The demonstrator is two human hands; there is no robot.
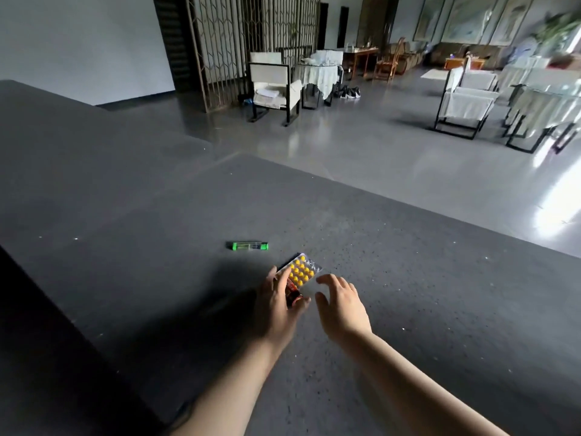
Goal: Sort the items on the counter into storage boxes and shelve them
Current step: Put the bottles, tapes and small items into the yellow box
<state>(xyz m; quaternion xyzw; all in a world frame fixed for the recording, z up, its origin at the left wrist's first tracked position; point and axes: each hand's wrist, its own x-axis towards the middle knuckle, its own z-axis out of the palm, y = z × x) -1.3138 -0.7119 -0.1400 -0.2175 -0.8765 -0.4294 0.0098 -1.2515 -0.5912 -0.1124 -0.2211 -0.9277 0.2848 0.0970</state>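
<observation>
A silver blister pack of yellow pills (302,270) lies on the dark counter (408,278). My left hand (276,305) holds a small red and black item (292,292) in its curled fingers, with its fingertips on the near left end of the pack. My right hand (341,305) hovers just right of the pack, fingers spread and loosely bent, holding nothing. A green lighter-like stick (247,245) lies alone on the counter, a little beyond and to the left of the pack.
The counter's far edge runs diagonally from upper left to right; beyond it is a shiny grey floor with white-covered chairs (275,86), a small draped table (317,73) and a metal lattice screen (239,42). A darker raised ledge (63,136) lies on the left.
</observation>
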